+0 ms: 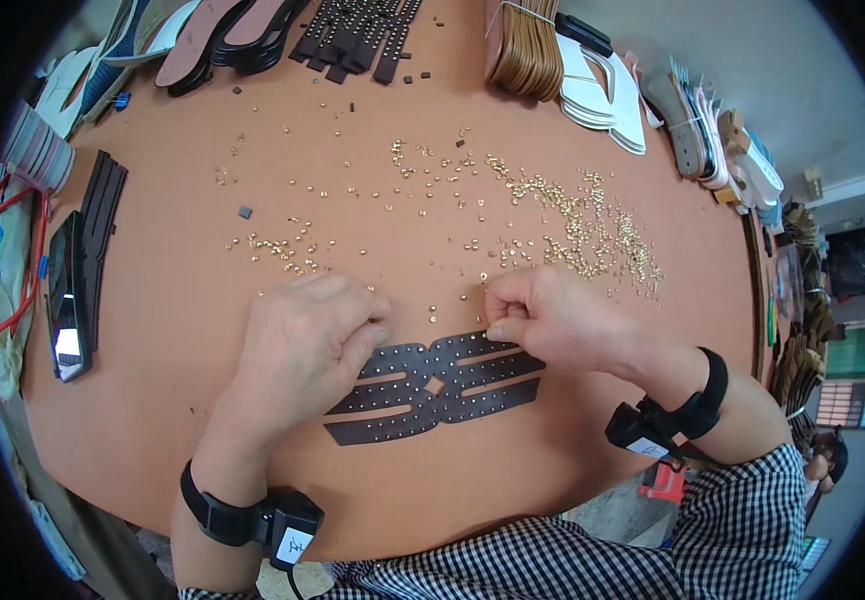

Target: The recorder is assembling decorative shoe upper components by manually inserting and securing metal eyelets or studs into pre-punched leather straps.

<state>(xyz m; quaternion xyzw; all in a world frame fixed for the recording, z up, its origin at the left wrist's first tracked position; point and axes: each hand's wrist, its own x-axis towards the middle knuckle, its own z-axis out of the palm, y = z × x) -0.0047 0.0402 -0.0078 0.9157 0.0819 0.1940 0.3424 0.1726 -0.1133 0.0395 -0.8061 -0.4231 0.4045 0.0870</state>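
Note:
A dark strap piece [422,425], slit into several bands and dotted with rows of small studs, lies flat on the tan table [202,210] before me. A small diamond-shaped hole sits at its middle. At its upper left end, my left hand [310,345] is closed, thumb and fingertips pinched together. My right hand [552,318] is also pinched, its fingertips at the piece's upper right edge. Whatever is between the fingers of either hand is too small to make out. Just beyond both hands, loose gold studs [592,245] are scattered in clusters.
Studded dark straps [357,35] and shoe soles [197,45] lie at the far edge. Bundled brown pieces [525,50] and white cut-outs [592,95] stand far right. A phone [68,335] rests at left beside dark strips [102,230]. Another person [825,460] shows at far right.

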